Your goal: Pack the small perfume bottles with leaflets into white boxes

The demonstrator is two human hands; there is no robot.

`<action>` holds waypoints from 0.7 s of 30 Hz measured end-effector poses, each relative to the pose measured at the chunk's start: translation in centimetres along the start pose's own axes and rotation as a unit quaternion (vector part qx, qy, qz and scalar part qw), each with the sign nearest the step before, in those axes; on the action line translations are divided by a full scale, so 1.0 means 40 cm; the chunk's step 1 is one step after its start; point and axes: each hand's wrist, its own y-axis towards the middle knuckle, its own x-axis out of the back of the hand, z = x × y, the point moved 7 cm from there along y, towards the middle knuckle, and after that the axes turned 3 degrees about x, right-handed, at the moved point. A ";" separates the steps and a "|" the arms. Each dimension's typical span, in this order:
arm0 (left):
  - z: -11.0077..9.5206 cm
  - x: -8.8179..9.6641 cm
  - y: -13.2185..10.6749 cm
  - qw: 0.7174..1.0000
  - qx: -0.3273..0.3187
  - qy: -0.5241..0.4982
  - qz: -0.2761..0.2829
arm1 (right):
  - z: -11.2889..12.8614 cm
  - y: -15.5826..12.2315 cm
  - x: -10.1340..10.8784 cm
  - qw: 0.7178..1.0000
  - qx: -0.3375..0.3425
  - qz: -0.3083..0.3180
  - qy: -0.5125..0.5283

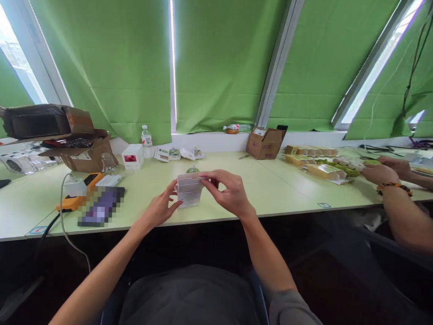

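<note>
A small white carton (189,197) with printed text stands upright near the table's front edge, its top flap raised. My left hand (160,204) grips the carton's left side, thumb on the front face and fingers behind the edge. My right hand (230,189) pinches the flap at the carton's upper right corner between thumb and fingers. Just behind the carton shows the top of a greenish glass-like object (192,169); its lower part is hidden. I cannot see inside the carton.
On the left lie a phone (103,207), an orange power strip (70,203) with cables and torn cardboard boxes (82,153). Behind are a white box (133,157), a water bottle (146,141) and a brown carton (265,144). At right, a co-worker's hands (381,173) are near yellow boxes (324,172).
</note>
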 end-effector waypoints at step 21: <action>0.005 0.000 0.002 1.000 -0.004 0.001 0.002 | -0.002 -0.003 -0.026 0.997 -0.032 0.063 -0.011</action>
